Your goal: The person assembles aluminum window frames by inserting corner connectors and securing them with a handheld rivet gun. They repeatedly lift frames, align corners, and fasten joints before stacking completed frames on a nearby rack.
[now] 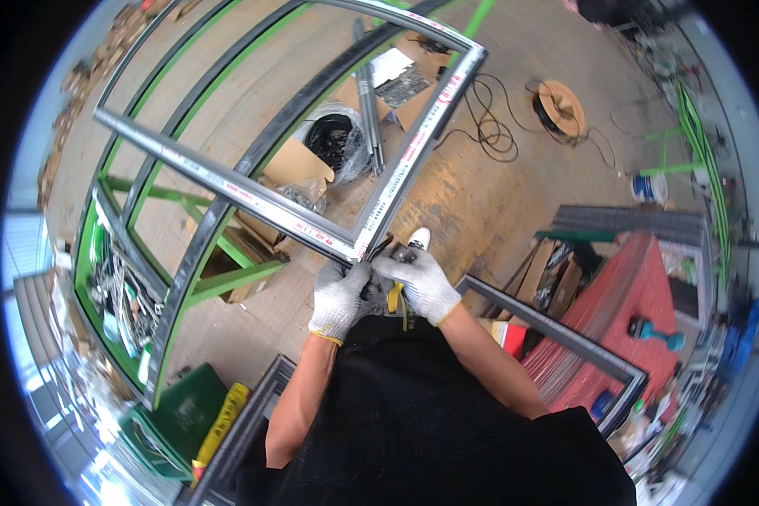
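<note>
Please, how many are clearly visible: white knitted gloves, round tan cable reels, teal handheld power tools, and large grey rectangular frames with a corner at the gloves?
White knitted gloves: 2
Round tan cable reel: 1
Teal power tool: 1
Grey rectangular frame at the gloves: 1
Total: 5

Window frame (pixel 411 152): silver-grey, dotted with red and dark print
Gloves (pixel 423 284): white, edged in yellow at the cuff
Rack (pixel 191 291): bright green, topped in black
Shirt (pixel 413 405): plain black
Wrapped stack (pixel 624 291): red, streaked with pale glints
Power tool (pixel 656 333): teal
</note>
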Available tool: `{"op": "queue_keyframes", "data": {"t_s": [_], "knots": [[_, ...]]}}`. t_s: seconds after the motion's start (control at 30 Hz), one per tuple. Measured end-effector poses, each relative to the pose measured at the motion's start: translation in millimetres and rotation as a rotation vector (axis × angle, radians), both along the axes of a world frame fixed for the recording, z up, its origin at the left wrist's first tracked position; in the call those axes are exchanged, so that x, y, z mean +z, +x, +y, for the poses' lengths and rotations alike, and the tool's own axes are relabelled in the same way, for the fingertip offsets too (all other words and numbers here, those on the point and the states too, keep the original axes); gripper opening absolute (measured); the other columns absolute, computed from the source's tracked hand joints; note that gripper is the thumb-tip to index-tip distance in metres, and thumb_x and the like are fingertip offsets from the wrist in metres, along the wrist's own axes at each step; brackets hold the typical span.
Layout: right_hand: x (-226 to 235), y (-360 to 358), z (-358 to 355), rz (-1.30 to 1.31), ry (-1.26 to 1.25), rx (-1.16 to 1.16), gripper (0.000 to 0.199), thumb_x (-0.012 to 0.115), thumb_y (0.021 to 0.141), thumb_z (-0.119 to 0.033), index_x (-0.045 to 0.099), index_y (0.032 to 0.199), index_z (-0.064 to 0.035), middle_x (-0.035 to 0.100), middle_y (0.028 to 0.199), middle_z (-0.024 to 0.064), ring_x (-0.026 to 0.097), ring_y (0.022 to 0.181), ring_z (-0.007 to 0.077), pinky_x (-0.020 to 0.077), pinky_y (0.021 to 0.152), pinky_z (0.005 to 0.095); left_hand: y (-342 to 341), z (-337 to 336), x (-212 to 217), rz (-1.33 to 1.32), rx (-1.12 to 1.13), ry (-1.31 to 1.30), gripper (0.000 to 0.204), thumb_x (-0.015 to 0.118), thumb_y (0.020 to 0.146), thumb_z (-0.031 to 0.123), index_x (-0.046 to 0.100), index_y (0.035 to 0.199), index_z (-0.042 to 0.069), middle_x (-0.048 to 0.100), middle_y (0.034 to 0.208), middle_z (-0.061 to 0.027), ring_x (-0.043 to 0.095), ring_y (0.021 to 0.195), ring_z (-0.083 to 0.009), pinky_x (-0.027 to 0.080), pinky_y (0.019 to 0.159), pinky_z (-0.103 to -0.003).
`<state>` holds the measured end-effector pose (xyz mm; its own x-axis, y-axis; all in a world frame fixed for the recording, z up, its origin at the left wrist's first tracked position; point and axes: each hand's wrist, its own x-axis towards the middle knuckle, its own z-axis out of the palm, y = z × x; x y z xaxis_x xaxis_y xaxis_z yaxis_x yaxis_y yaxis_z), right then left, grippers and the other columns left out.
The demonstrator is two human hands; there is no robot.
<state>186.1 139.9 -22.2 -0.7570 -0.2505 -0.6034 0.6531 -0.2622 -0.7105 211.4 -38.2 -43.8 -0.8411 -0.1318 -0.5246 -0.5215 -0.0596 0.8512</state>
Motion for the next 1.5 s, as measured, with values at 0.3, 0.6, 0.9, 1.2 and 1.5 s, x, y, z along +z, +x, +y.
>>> {"op": "queue_keyframes", "data": {"t_s": [0.3,0.6,0.9,1.2,1.5], "knots": [[-4.6,-5.3,-20.3,0.430,0.624,-0.066,0.039,0.090,0.082,-0.025,0.077,0.109,-0.0006,0.080,0.095,0.0143,0.075,0.083,0.0227,0.0594,0.078,0.0383,7.1,1.0,5.5,0.012,0.006,0.243,0.016,0.071,0.101,0.016,0.067,0.106,0.002,0.068,0.080,-0.0063,0.063,0.064,-0.0140,0.051,0.058,-0.029],[-9.5,-113.3,47.7,0.476,0.527,-0.291,0.038,0.091,0.081,-0.009,0.076,0.113,0.0043,0.078,0.096,0.0077,0.071,0.086,0.0155,0.0583,0.079,0.0311,29.5,-9.3,-0.7,-0.020,0.053,0.224,0.015,0.070,0.100,0.012,0.063,0.104,-0.001,0.067,0.078,-0.0104,0.062,0.061,-0.0175,0.052,0.056,-0.031],[-19.5,-135.1,47.6,0.809,1.021,-0.463,0.031,0.085,0.085,-0.015,0.076,0.110,-0.0004,0.076,0.086,0.0122,0.073,0.074,0.0264,0.0593,0.075,0.0373,28.4,-8.7,-2.9,-0.004,0.021,0.183,0.012,0.069,0.099,0.009,0.064,0.102,-0.002,0.067,0.077,-0.0085,0.062,0.060,-0.0157,0.050,0.055,-0.031],[-28.1,-132.6,50.3,0.303,0.271,-0.369,0.008,0.077,0.091,-0.004,0.074,0.096,0.0018,0.071,0.082,0.0077,0.064,0.067,0.0178,0.0517,0.063,0.0332,32.3,-13.3,2.5,-0.045,-0.007,0.149,0.014,0.068,0.100,0.013,0.064,0.099,0.000,0.067,0.073,-0.0071,0.062,0.057,-0.0152,0.048,0.054,-0.030],[6.2,-66.5,18.4,0.101,0.247,0.014,0.025,0.082,0.090,-0.010,0.074,0.112,-0.0002,0.072,0.091,0.0040,0.064,0.075,0.0133,0.0519,0.068,0.0303,72.4,-105.7,25.1,-0.111,0.067,0.073,0.014,0.068,0.091,0.007,0.066,0.101,-0.002,0.068,0.075,-0.0087,0.062,0.058,-0.0162,0.050,0.055,-0.032]]}}
